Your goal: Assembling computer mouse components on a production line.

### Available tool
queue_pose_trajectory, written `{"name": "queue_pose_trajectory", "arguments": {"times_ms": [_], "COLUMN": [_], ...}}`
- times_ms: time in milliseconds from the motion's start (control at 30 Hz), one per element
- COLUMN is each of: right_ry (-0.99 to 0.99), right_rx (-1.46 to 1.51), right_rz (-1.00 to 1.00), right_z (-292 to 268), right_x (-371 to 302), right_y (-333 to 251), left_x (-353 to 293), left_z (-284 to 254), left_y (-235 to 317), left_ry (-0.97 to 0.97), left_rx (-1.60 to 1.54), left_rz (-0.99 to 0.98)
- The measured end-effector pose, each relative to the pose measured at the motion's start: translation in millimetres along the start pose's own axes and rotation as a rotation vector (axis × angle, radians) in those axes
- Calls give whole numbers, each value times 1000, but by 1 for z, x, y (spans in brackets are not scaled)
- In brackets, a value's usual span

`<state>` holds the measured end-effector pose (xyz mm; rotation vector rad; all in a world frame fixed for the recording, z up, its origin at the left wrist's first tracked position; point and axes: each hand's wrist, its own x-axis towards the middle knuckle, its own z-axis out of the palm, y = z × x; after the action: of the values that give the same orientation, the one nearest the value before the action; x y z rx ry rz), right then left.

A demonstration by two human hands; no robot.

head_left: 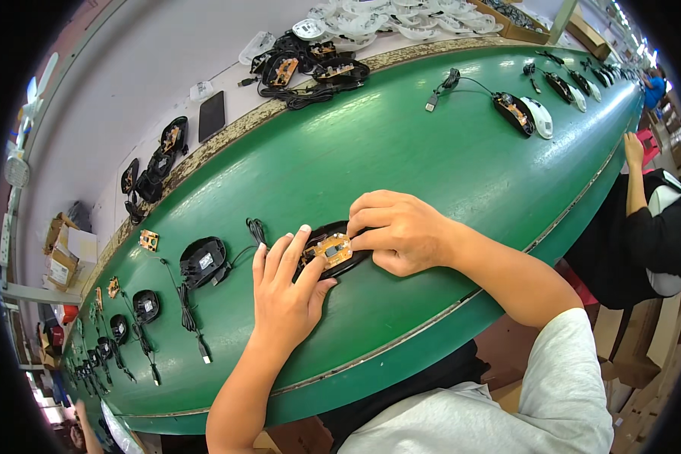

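In front of me on the green belt lies a black computer mouse base [349, 266] with an orange circuit board [333, 250] inside it. My left hand [286, 291] grips the base at its left end, its thumb at the near edge and a fingertip on the board. My right hand [405, 233] is closed in a pinch at the board's right end; whatever its fingertips hold is hidden. A coiled black cable [256, 231] lies just beyond my left fingers.
Another mouse base [203, 262], a loose circuit board [149, 240] and a USB cable [187, 310] lie to the left. Half-assembled mice [514, 113] sit at the far right. Along the back ledge are a dark phone [212, 116] and white shells [359, 25]. A co-worker [620, 234] sits at right.
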<state>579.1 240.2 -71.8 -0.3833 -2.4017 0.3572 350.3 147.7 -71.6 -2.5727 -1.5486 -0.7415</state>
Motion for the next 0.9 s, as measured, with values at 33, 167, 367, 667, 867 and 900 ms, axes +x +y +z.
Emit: {"name": "queue_pose_trajectory", "arguments": {"times_ms": [33, 167, 367, 667, 867, 900], "right_ry": [6, -11, -74, -98, -19, 2], "right_rx": [21, 38, -54, -120, -106, -111], "right_rz": [5, -8, -36, -22, 41, 63], "right_z": [0, -1, 0, -3, -11, -12], "right_x": [-2, -5, -8, -9, -9, -9], "right_y": [0, 2, 3, 9, 9, 8], "left_x": [-1, 2, 5, 8, 12, 13], "left_z": [2, 7, 11, 17, 15, 15], "left_y": [1, 4, 9, 11, 18, 19], "left_ry": [5, 16, 10, -8, -8, -9], "left_rx": [-17, -44, -33, -17, 6, 12], "left_rz": [-5, -10, -8, -20, -14, -12]}}
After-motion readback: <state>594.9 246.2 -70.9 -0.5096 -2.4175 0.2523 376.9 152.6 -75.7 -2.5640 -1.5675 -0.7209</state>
